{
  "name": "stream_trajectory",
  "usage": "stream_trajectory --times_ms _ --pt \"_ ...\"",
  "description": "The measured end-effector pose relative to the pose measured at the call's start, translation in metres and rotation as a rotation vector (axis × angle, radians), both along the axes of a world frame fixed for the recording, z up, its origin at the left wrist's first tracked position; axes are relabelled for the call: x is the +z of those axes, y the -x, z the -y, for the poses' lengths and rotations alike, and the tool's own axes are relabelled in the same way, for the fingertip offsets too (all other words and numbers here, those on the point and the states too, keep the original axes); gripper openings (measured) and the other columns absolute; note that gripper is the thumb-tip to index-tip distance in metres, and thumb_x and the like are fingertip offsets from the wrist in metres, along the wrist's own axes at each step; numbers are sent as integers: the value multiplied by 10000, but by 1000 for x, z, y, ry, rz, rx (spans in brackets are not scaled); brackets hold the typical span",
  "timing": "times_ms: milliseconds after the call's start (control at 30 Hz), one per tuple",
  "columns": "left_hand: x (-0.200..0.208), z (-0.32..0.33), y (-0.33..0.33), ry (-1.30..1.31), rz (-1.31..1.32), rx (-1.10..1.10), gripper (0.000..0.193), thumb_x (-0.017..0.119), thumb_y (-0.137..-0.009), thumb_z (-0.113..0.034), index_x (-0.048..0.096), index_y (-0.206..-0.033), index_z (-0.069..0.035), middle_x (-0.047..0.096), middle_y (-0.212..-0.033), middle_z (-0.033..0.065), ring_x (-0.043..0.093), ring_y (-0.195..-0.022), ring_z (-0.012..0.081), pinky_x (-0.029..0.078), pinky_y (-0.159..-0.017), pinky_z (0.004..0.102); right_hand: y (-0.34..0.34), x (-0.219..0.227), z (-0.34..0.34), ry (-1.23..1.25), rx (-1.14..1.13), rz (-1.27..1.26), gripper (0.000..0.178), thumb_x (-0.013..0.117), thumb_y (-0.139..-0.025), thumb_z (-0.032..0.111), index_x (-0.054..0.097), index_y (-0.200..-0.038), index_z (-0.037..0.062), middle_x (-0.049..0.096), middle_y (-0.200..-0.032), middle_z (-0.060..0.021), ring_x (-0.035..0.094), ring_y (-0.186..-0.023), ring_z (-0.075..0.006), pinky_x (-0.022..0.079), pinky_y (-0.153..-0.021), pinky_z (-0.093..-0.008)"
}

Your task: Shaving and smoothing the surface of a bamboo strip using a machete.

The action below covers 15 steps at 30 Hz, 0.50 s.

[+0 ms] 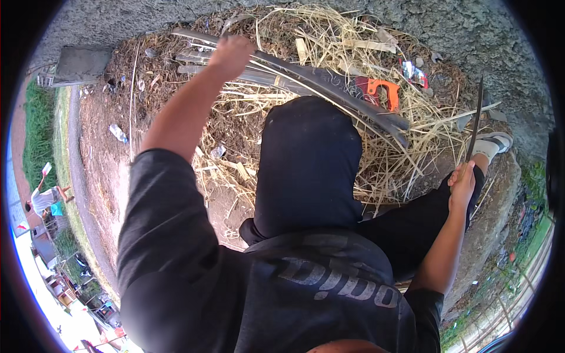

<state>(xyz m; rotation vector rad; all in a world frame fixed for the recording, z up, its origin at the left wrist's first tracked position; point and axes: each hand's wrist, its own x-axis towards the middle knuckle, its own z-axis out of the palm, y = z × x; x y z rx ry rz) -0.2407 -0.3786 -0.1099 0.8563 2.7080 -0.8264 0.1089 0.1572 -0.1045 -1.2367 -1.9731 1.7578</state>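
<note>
My left hand [232, 56] is closed at the far end of a split bamboo piece [329, 82], which slants down to the right past my knee. Other dark bamboo lengths [259, 76] lie beside and under it. Out to the right, my right hand [462, 181] is wrapped round the handle of a machete [478, 115], its long dark blade pointing up and away from me. The two hands are far apart. A hand saw with an orange handle [388, 93] rests on the ground beyond the bamboo, its blade partly covered.
Pale bamboo shavings [424, 141] cover the ground around my legs. A rough concrete wall [412, 23] runs along the far side, with a grey block [81, 65] at its left. A plastic bottle [118, 133] lies left. Another person [44, 200] is in the distance.
</note>
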Motion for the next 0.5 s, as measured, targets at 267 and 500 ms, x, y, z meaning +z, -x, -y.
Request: stream_trajectory --times_ms 267,500 --pt "-78 -42 -46 -270 211 12 570 648 -900 -276 448 -1422 -168 483 -1393 103 380 -1374 292 294 -1145 507 1 -5 8 49 -15 36 510 442 -1002 557 503 -858 72 407 -630 13 390 -524 -88 350 -499 -237" --pt "-85 -43 -48 -237 170 -57 388 719 -818 -378 641 -1128 -159 585 -1155 51 521 -1187 239 412 -997 433 0 -12 9 71 17 42 532 458 -984 585 511 -878 67 432 -654 5 420 -537 -91 371 -508 -241"
